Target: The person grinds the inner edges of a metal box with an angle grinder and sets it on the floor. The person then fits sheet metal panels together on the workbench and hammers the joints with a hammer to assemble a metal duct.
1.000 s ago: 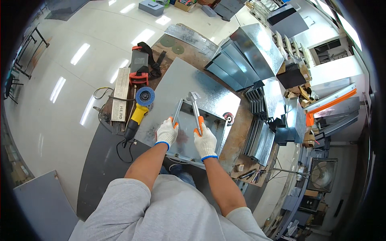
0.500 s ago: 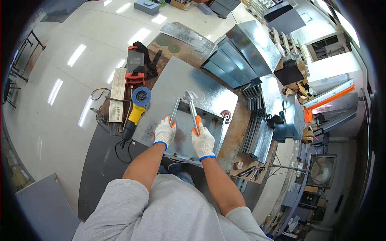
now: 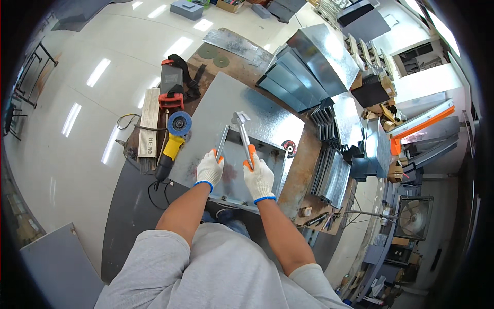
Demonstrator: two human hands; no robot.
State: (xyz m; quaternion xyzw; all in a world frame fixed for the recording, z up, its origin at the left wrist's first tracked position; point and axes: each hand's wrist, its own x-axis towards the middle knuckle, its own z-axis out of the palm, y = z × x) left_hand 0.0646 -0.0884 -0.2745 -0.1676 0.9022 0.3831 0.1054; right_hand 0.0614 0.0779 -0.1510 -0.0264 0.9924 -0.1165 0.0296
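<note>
A shallow open metal box [image 3: 237,181] with raised walls lies on a large flat metal sheet [image 3: 257,105] in front of me. My left hand [image 3: 209,169], in a white glove with orange fingertips, is closed on the box's left wall. My right hand [image 3: 259,179], gloved alike, grips the handle of a hammer [image 3: 244,136]. Its metal head is over the far wall of the box, near that wall's left part; whether it touches the wall I cannot tell.
Left of the sheet lie a yellow and black angle grinder [image 3: 173,146] with a blue disc and a red and black power tool [image 3: 172,82]. Stacked bent metal panels [image 3: 298,77] stand at the far right. Pens and small tools [image 3: 321,220] lie at the near right.
The hammer has shifted slightly away from me and to the left with my right hand. My left hand stays on the box wall.
</note>
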